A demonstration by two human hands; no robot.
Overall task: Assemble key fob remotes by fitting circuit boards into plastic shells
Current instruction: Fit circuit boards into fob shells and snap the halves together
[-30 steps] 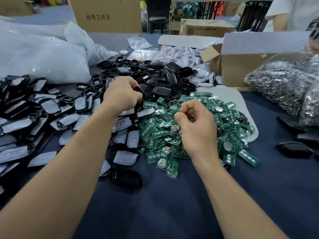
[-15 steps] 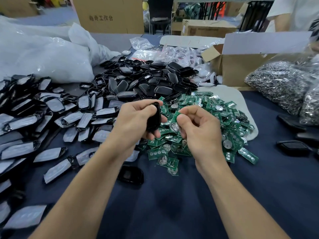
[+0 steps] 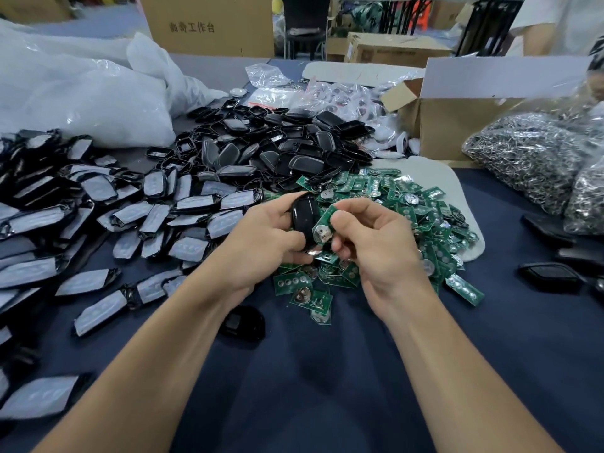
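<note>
My left hand [image 3: 261, 243] grips a glossy black plastic shell [image 3: 304, 217], held upright just above the table. My right hand [image 3: 376, 237] pinches a green circuit board [image 3: 322, 227] with a round silver coin cell on it, its edge touching the shell's right side. Both hands hover over the near edge of a heap of green circuit boards [image 3: 402, 217]. Behind it lies a pile of black shells [image 3: 277, 148].
Shell halves with grey button pads [image 3: 108, 207] spread over the left of the dark blue table [image 3: 327, 371]. A lone black shell [image 3: 243, 323] lies under my left wrist. At right are bags of metal rings [image 3: 536, 158], a cardboard box [image 3: 457, 119] and finished fobs [image 3: 552, 276].
My left hand lifted a black shell from the pile and came toward me; my right hand lifted a board from the heap and brought it against the shell.
</note>
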